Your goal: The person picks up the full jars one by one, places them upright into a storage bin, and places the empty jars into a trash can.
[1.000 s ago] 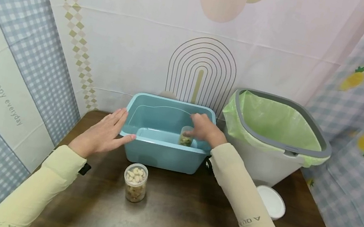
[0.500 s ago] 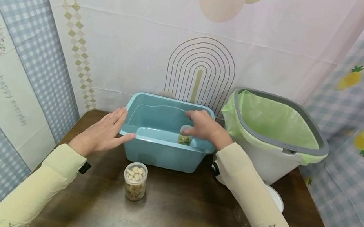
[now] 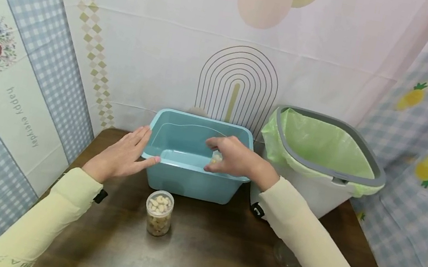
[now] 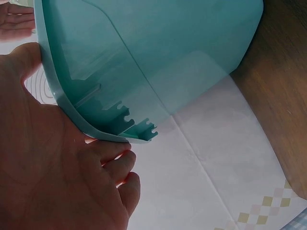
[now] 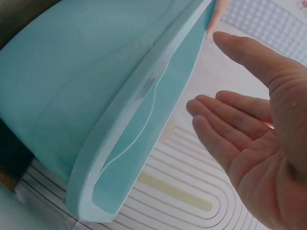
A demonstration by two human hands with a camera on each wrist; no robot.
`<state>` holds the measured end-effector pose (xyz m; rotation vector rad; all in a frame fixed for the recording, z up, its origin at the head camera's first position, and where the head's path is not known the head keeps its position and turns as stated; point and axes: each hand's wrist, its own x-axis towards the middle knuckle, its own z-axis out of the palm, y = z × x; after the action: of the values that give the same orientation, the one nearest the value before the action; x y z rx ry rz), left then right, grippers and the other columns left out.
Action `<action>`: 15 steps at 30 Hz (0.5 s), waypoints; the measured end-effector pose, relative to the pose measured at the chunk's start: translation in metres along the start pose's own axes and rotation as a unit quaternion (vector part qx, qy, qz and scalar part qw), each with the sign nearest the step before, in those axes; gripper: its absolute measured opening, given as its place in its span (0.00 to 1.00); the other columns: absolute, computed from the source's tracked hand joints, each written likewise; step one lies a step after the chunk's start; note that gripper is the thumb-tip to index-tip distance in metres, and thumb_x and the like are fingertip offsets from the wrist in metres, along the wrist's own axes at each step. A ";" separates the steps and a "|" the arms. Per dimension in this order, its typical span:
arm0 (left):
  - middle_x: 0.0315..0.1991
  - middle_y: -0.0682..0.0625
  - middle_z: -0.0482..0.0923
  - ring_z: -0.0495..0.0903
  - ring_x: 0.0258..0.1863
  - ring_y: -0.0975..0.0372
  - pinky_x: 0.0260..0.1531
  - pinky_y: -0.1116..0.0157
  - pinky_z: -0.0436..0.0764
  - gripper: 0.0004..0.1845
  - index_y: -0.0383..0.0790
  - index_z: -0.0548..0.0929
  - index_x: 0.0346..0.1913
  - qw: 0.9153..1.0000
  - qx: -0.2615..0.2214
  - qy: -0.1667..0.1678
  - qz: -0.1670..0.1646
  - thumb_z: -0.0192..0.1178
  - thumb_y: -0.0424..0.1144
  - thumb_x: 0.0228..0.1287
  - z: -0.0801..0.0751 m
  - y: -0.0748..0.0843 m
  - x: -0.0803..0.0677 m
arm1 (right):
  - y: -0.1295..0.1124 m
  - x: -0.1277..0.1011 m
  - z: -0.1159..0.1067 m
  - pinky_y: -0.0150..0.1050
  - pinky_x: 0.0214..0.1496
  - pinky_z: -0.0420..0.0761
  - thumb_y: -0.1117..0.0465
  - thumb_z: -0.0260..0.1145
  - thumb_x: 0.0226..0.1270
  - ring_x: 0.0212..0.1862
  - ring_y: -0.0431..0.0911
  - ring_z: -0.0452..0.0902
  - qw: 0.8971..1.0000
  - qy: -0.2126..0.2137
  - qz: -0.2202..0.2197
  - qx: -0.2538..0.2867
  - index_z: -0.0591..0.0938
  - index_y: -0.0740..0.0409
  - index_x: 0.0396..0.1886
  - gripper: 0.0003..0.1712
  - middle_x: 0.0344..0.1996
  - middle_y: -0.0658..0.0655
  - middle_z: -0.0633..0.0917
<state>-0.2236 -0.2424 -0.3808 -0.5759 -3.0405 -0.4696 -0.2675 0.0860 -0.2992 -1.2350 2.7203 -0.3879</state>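
Biggest thing on the dark wooden table is the white bin with the green bag, off at the right, standing just beside the blue plastic tub. That tub sits at the back of the table, up against the printed cloth wall. The left hand lies flat against the tub's left end, fingers straight and together, thumb hooked on the front rim; the left wrist view shows the palm pressed to the rim of the tub. The right hand hangs over the tub's right front corner, fingers relaxed and a little apart; from the right wrist view it is an empty palm beside the tub's rim. Under those fingers a small pale jar peeks out inside the tub; whether the fingers touch it I cannot tell. In front of the tub stands a clear jar of pale nuts, lid off, well apart from both hands. A clear lid lies by the right sleeve.
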 end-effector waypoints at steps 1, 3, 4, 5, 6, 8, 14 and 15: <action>0.86 0.30 0.38 0.40 0.87 0.38 0.85 0.39 0.46 0.53 0.25 0.42 0.84 1.000 -0.001 0.000 -0.001 0.45 0.66 0.81 0.000 0.000 0.000 | -0.003 -0.001 0.001 0.49 0.71 0.82 0.53 0.77 0.68 0.68 0.55 0.83 1.000 0.001 -0.009 0.000 0.77 0.68 0.72 0.38 0.67 0.65 0.83; 0.86 0.30 0.38 0.40 0.86 0.38 0.85 0.39 0.46 0.52 0.24 0.43 0.84 1.000 -0.002 0.000 -0.001 0.45 0.66 0.81 0.000 0.000 0.000 | -0.008 -0.004 0.002 0.48 0.70 0.82 0.53 0.77 0.67 0.67 0.54 0.83 1.000 0.001 -0.021 0.004 0.77 0.67 0.71 0.38 0.67 0.65 0.83; 0.86 0.30 0.38 0.40 0.86 0.38 0.84 0.39 0.46 0.52 0.24 0.43 0.84 1.000 -0.002 0.000 0.000 0.45 0.66 0.81 0.000 0.000 0.000 | -0.010 -0.006 0.003 0.48 0.71 0.82 0.53 0.78 0.67 0.68 0.53 0.83 1.000 -0.001 -0.024 0.008 0.77 0.66 0.72 0.38 0.67 0.64 0.83; 0.86 0.30 0.38 0.41 0.86 0.38 0.84 0.39 0.46 0.52 0.24 0.43 0.84 1.000 -0.001 0.001 0.001 0.46 0.65 0.81 0.000 0.000 0.000 | -0.013 -0.007 0.003 0.47 0.70 0.82 0.53 0.78 0.67 0.68 0.53 0.83 1.000 -0.002 -0.028 0.011 0.77 0.66 0.72 0.38 0.67 0.64 0.83; 0.86 0.30 0.38 0.41 0.86 0.38 0.84 0.39 0.46 0.52 0.24 0.43 0.84 1.000 -0.001 0.002 0.001 0.46 0.65 0.81 0.000 0.000 0.000 | -0.015 -0.008 0.004 0.47 0.70 0.82 0.52 0.78 0.67 0.68 0.52 0.83 0.999 -0.004 -0.032 0.015 0.77 0.65 0.72 0.38 0.67 0.63 0.84; 0.86 0.30 0.38 0.41 0.86 0.38 0.84 0.39 0.47 0.52 0.24 0.44 0.84 1.000 0.000 0.003 0.001 0.45 0.65 0.81 0.000 0.001 0.000 | -0.020 -0.010 0.006 0.46 0.70 0.83 0.52 0.78 0.67 0.67 0.52 0.83 0.999 -0.008 -0.040 0.023 0.77 0.65 0.72 0.39 0.67 0.62 0.84; 0.86 0.30 0.38 0.40 0.86 0.38 0.84 0.39 0.46 0.52 0.24 0.43 0.84 1.000 -0.004 0.002 -0.002 0.45 0.66 0.81 0.000 0.001 -0.001 | -0.030 -0.012 0.017 0.47 0.69 0.83 0.52 0.81 0.63 0.64 0.50 0.85 0.997 -0.017 -0.070 0.014 0.79 0.64 0.70 0.40 0.65 0.60 0.86; 0.86 0.30 0.38 0.40 0.86 0.38 0.84 0.39 0.46 0.52 0.24 0.43 0.84 1.000 -0.004 0.001 -0.003 0.45 0.66 0.82 0.000 0.001 -0.001 | -0.032 -0.012 0.020 0.47 0.69 0.83 0.52 0.81 0.63 0.64 0.50 0.85 0.997 -0.019 -0.075 0.012 0.79 0.64 0.70 0.40 0.64 0.60 0.86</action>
<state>-0.2225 -0.2415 -0.3802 -0.5679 -3.0406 -0.4823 -0.2327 0.0712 -0.3089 -1.4299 2.5919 -0.4059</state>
